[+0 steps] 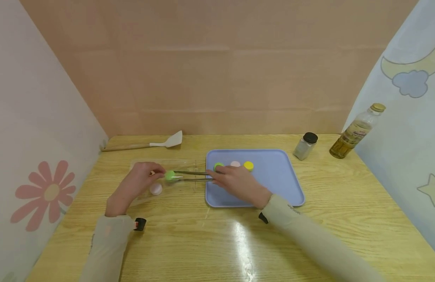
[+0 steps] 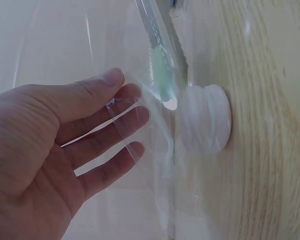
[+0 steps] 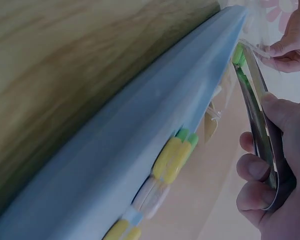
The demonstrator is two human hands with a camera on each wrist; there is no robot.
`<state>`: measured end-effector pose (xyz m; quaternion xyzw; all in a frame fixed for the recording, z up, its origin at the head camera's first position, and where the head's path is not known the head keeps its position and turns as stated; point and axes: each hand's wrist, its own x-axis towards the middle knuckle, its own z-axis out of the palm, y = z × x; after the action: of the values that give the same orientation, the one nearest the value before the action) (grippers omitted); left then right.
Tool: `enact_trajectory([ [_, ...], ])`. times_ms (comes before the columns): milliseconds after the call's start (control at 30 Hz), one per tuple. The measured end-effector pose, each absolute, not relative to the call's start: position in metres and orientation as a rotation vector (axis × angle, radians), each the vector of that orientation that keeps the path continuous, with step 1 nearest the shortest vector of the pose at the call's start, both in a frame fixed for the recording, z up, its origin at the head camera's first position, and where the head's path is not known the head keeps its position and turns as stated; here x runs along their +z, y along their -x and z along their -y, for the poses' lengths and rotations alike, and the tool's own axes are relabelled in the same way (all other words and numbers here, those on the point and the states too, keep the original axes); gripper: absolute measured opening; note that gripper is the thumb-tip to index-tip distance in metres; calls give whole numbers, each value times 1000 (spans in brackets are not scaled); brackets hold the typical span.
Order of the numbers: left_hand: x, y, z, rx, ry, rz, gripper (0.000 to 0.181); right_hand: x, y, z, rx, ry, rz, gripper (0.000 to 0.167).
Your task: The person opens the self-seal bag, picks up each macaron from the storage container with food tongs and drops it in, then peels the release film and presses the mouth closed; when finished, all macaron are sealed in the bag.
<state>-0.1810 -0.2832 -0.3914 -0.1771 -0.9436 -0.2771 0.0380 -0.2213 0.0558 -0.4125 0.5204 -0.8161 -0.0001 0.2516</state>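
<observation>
My right hand [image 1: 236,182] holds metal serrated tongs [image 3: 252,102] that stretch left from above the tray. Between the tong tips is a green macaron [image 1: 169,175]. Just left of it, my left hand [image 1: 138,183] pinches the edge of a clear plastic package [image 2: 157,117] between thumb and forefinger; its other fingers show through the film. A pale pink macaron [image 2: 218,119] stands on edge by the package, below the tong tips. On the blue tray [image 1: 252,196] under my right hand sit a green macaron [image 1: 218,166], a pink macaron [image 1: 235,163] and a yellow macaron [image 1: 248,166].
Behind the package lies a white spatula [image 1: 173,139] with a wooden handle. At the back right stand a small black-lidded jar [image 1: 304,147] and a glass bottle [image 1: 354,133] of amber liquid. Walls close in the wooden table [image 1: 189,243] at the back and sides.
</observation>
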Motion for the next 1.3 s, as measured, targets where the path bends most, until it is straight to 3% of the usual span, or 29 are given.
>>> enact_trajectory([
  [700,-391,180,281,-851,553,2859,9,-418,226,-23,117,-1440,2297,37],
  [1300,-392,179,280,-828,529,2877,10,-414,222,-39,28,-1387,2227,40],
])
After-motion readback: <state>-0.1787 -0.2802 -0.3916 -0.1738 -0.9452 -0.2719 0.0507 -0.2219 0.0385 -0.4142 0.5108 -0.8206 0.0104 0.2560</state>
